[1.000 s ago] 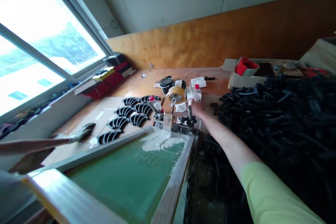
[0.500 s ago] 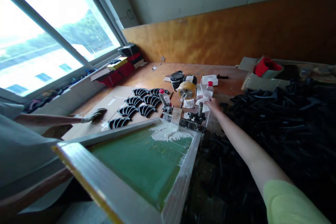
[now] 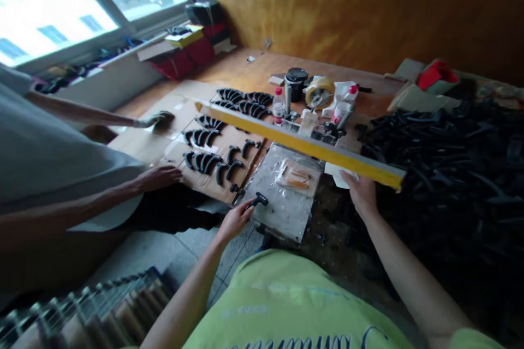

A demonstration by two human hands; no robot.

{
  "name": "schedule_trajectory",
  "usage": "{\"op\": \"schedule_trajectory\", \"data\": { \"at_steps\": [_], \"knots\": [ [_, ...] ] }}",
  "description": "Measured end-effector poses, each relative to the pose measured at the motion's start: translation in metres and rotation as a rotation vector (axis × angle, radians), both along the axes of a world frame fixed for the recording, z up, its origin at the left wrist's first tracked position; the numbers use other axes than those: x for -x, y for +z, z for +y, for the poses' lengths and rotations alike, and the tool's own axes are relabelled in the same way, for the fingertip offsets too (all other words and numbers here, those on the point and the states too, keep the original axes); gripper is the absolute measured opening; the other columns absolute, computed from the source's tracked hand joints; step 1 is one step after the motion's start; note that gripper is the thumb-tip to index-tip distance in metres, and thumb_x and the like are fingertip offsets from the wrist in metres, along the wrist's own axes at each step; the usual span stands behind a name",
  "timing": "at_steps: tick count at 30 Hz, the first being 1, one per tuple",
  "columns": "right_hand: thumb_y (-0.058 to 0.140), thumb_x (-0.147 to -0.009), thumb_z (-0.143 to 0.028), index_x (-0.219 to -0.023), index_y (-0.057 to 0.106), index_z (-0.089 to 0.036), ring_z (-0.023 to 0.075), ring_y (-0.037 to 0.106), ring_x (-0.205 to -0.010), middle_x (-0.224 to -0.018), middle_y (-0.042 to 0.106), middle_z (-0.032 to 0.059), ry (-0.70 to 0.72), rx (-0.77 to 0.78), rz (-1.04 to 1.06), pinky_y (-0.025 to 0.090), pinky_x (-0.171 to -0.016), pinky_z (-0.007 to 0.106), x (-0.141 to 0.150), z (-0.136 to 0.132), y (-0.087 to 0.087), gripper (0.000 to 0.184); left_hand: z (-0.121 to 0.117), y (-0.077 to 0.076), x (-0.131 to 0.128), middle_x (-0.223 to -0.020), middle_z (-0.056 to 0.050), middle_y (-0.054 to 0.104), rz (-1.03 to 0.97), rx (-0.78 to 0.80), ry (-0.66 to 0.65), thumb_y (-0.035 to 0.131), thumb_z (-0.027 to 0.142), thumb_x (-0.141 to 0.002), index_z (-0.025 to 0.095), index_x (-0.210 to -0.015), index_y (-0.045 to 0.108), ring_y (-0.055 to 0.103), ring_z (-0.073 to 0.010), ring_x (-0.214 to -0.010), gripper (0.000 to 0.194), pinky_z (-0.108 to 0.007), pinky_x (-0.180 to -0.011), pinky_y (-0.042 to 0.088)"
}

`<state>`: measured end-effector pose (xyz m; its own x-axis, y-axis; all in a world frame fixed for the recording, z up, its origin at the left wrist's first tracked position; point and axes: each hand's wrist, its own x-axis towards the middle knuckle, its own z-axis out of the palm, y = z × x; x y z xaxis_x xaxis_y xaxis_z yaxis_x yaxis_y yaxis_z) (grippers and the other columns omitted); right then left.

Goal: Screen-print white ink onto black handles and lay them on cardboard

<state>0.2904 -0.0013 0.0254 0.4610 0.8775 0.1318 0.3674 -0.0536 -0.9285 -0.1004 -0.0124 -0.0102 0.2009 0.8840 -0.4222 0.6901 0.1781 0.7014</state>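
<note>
My left hand (image 3: 235,221) pinches a small black curved piece (image 3: 258,199) at the near left corner of a grey printing plate (image 3: 282,204). A clear film with an orange patch (image 3: 295,176) lies on that plate. My right hand (image 3: 361,192) is closed on the near right end of the screen frame (image 3: 298,142), which is tilted up on its hinge (image 3: 327,130) and shows only its yellow edge. Something white (image 3: 336,173) sits just by my right hand's fingers.
A co-worker at the left rests one hand (image 3: 160,176) on cardboard (image 3: 141,144) carrying rows of black curved pieces (image 3: 204,159); their other, gloved hand (image 3: 159,118) is farther back. Bottles (image 3: 279,104), a tape roll (image 3: 319,92) and a black jar (image 3: 296,80) stand behind the hinge. A big heap of black parts (image 3: 446,163) fills the right.
My view has tipped down. The frame's green mesh no longer shows, only its edge. My right hand came back from the hinge to the frame's near end. My left hand appeared with the piece.
</note>
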Motion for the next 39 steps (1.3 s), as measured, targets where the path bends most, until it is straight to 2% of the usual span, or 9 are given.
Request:
{"op": "schedule_trajectory", "data": {
  "at_steps": [3, 7, 9, 12, 19, 23, 32, 36, 39],
  "knots": [
    [0.054, -0.084, -0.023, -0.110, 0.070, -0.020, 0.0225, 0.067, -0.099, -0.108, 0.071, 0.0068, 0.238, -0.059, -0.280, 0.052, -0.090, 0.036, 0.075, -0.019, -0.011, 0.030, 0.000, 0.000, 0.014, -0.098, -0.005, 0.072, 0.071, -0.013, -0.025, 0.042, 0.049, -0.090, 0.023, -0.135, 0.055, 0.065, -0.0201, -0.086, 0.053, -0.027, -0.078, 0.045],
    [0.044, -0.086, -0.007, -0.119, 0.066, -0.020, 0.0185, 0.058, -0.118, -0.123, 0.065, 0.0047, 0.611, -0.188, -0.487, 0.043, -0.106, 0.035, 0.164, -0.022, -0.026, 0.042, -0.003, -0.003, 0.018, -0.103, -0.006, 0.073, 0.117, -0.049, -0.007, 0.043, 0.045, -0.092, 0.026, -0.136, 0.054, 0.067, -0.0216, -0.092, 0.049, -0.028, -0.082, 0.046],
    [0.042, -0.087, -0.006, -0.122, 0.064, -0.019, 0.0188, 0.056, -0.120, -0.125, 0.064, 0.0049, 0.683, -0.166, -0.584, 0.042, -0.106, 0.036, 0.192, -0.017, -0.034, 0.043, -0.005, -0.006, 0.019, -0.111, -0.006, 0.072, 0.122, -0.072, 0.010, 0.045, 0.044, -0.092, 0.027, -0.135, 0.055, 0.066, -0.0221, -0.099, 0.047, -0.028, -0.084, 0.047],
    [0.041, -0.089, -0.008, -0.127, 0.061, -0.016, 0.0209, 0.053, -0.124, -0.131, 0.060, 0.0069, 0.765, -0.095, -0.720, 0.041, -0.107, 0.037, 0.216, -0.009, -0.046, 0.043, -0.007, -0.009, 0.019, -0.119, -0.005, 0.069, 0.126, -0.100, 0.015, 0.046, 0.043, -0.092, 0.029, -0.134, 0.056, 0.065, -0.0220, -0.105, 0.045, -0.028, -0.087, 0.047],
    [0.037, -0.090, -0.009, -0.139, 0.047, -0.010, 0.0226, 0.041, -0.134, -0.143, 0.047, 0.0105, 0.842, -0.024, -0.875, 0.035, -0.112, 0.039, 0.218, -0.020, -0.062, 0.050, -0.006, -0.006, 0.018, -0.115, -0.006, 0.070, 0.211, -0.114, 0.013, 0.046, 0.042, -0.093, 0.031, -0.132, 0.056, 0.067, -0.0233, -0.100, 0.042, -0.029, -0.082, 0.049],
    [0.034, -0.091, -0.008, -0.139, 0.048, -0.010, 0.0227, 0.040, -0.135, -0.143, 0.046, 0.0102, 0.868, 0.007, -0.916, 0.034, -0.112, 0.040, 0.208, -0.034, -0.059, 0.050, -0.005, -0.004, 0.018, -0.120, -0.006, 0.068, 0.203, -0.129, 0.006, 0.046, 0.040, -0.093, 0.030, -0.132, 0.057, 0.065, -0.0235, -0.106, 0.042, -0.030, -0.085, 0.049],
    [0.037, -0.090, -0.008, -0.137, 0.050, -0.011, 0.0242, 0.042, -0.133, -0.142, 0.048, 0.0108, 0.869, 0.052, -0.893, 0.036, -0.109, 0.041, 0.215, -0.025, -0.051, 0.049, -0.005, -0.005, 0.019, -0.118, -0.007, 0.069, 0.230, -0.132, -0.010, 0.046, 0.041, -0.093, 0.030, -0.131, 0.058, 0.067, -0.0238, -0.103, 0.041, -0.030, -0.084, 0.050],
    [0.039, -0.090, -0.011, -0.117, 0.064, -0.015, 0.0244, 0.057, -0.116, -0.118, 0.066, 0.0111, 0.882, 0.103, -0.747, 0.040, -0.102, 0.042, 0.192, -0.034, -0.037, 0.036, -0.006, -0.007, 0.020, -0.120, -0.006, 0.068, 0.224, -0.139, -0.014, 0.045, 0.041, -0.094, 0.031, -0.132, 0.057, 0.066, -0.0236, -0.106, 0.041, -0.030, -0.086, 0.049],
    [0.041, -0.091, -0.017, -0.103, 0.064, -0.018, 0.0193, 0.064, -0.090, -0.097, 0.070, 0.0069, 0.776, 0.248, -0.468, 0.047, -0.081, 0.031, 0.191, -0.017, -0.027, 0.026, -0.005, -0.008, 0.020, -0.120, -0.006, 0.068, 0.221, -0.130, -0.026, 0.045, 0.042, -0.094, 0.032, -0.132, 0.057, 0.066, -0.0238, -0.106, 0.041, -0.030, -0.084, 0.050]
  ]
}}
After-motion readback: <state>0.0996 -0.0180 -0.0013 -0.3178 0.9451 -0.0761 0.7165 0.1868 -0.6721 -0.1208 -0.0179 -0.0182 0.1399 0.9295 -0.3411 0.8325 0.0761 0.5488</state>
